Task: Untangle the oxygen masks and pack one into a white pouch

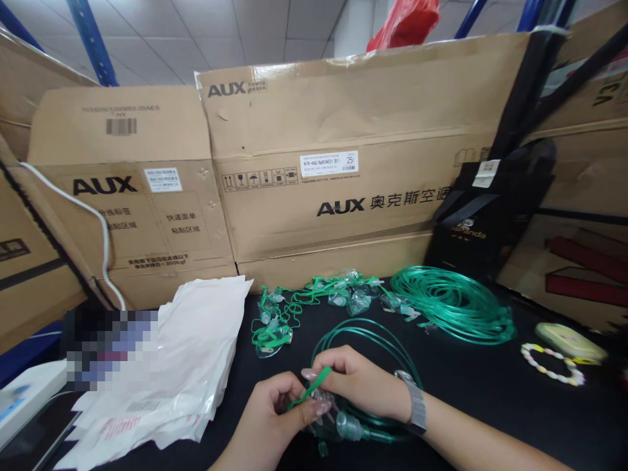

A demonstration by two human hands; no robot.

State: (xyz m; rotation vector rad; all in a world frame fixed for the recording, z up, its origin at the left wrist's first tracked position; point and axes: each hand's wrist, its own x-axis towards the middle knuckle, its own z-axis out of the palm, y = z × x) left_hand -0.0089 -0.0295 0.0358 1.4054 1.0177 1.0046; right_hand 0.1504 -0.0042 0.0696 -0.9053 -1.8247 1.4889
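At the near middle of the table, my left hand (pixel 275 415) is closed, its thumb and fingers pinching a green elastic strap (pixel 314 387). My right hand (pixel 360 383), with a silver watch on its wrist, is closed on the strap's upper end. Just below the fingers is a clear green-tinted oxygen mask (pixel 328 428), partly hidden by my hands. A translucent connector (pixel 349 426) sticks out from it to the right, joined to green tubing. That tubing lies in a loose coil (pixel 373 330) behind and under my right hand.
Several masks with green straps (pixel 358 301) lie behind my hands, with a big coil of green tubing (pixel 451 304) to their right. White plastic bags (pixel 181 353) are stacked at left. A bead bracelet (pixel 549 369) and a pale green case (pixel 572 341) lie right. Cardboard boxes (pixel 314 229) wall the back.
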